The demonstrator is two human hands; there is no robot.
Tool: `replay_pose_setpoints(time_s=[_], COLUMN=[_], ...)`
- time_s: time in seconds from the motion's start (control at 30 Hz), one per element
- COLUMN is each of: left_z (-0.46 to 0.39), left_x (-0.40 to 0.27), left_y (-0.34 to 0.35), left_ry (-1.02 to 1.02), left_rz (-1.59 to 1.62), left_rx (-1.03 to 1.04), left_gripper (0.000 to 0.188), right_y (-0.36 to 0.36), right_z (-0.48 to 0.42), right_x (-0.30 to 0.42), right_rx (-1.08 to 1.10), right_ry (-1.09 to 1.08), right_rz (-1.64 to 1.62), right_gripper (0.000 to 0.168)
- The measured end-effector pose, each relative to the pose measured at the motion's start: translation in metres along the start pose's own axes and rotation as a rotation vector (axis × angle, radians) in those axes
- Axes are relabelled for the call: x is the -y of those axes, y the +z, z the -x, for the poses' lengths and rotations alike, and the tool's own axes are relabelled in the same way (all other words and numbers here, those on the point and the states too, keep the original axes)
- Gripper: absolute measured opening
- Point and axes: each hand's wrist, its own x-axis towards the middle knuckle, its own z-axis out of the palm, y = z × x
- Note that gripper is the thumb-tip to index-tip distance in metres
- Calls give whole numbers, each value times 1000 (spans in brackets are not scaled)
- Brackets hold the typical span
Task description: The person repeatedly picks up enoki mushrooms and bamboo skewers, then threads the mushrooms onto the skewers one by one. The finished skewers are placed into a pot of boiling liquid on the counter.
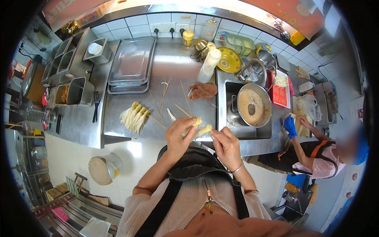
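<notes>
My left hand (179,138) pinches a thin wooden skewer (183,110) and a rolled enoki mushroom bundle (198,120) at the counter's front edge. My right hand (227,145) has its fingertips at the rolled end of a second enoki bundle (206,128); whether it grips the bundle or only touches it is hard to tell. To the left, a skewered row of several enoki bundles (135,117) lies on the steel counter (174,66). Loose skewers (163,96) and a few mushroom strands (171,115) lie behind my left hand.
Stacked lidded steel trays (130,62) stand at the back left. A brown cloth (202,90) and squeeze bottles (209,65) are right of centre. A large pot (254,105) sits in the sink. A co-worker with a blue-gloved hand (290,126) works at the right. A black spatula (96,106) lies left.
</notes>
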Motion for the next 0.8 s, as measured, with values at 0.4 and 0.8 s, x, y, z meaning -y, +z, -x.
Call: replay_pose_setpoints(time_s=[0.4,0.8], left_z=[13,71], left_x=[11,100], left_y=[-3,-8], left_ry=[-14,-681], left_rz=[-9,194], left_rx=[75,660], left_gripper=[30,57], right_y=[10,62], right_z=[5,38], right_x=[-10,-102], right_rx=[-10,213], right_ry=[1,304], right_rz=[-37,-247], right_gripper=[16,11])
